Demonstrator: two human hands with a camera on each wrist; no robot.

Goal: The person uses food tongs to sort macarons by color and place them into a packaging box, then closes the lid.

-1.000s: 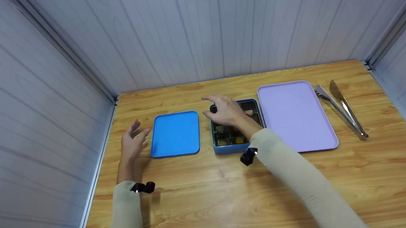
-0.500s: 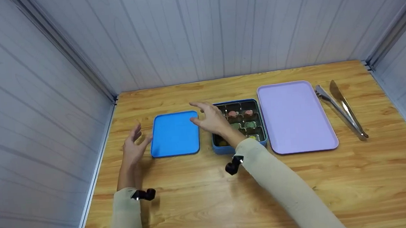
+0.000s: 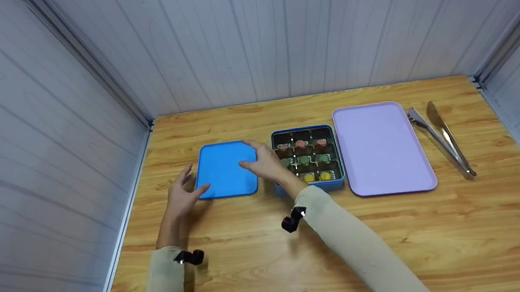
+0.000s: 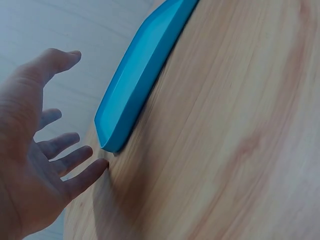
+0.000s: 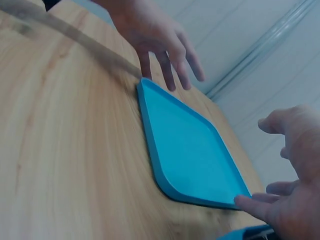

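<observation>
Hands flanked the blue lid [image 3: 225, 169] on the table [image 3: 267, 255]: left hand [image 3: 182, 198] spread at its near-left corner, right hand [image 3: 265, 161] spread over its right edge, beside the blue box [image 3: 311, 186]. Left wrist view: splayed fingers [image 4: 75, 165] just short of the lid's [image 4: 145, 75] corner. Right wrist view: a fingertip [image 5: 250, 204] touched the lid's [image 5: 187, 150] edge, gripping nothing.

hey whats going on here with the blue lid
A person has both hands open on either side of the blue lid, which lies flat on the wooden table. The left hand is at its near left corner, the right hand at its right edge; neither grips it. Beside it sit an open box of coloured pieces, a purple tray and tongs.
</observation>
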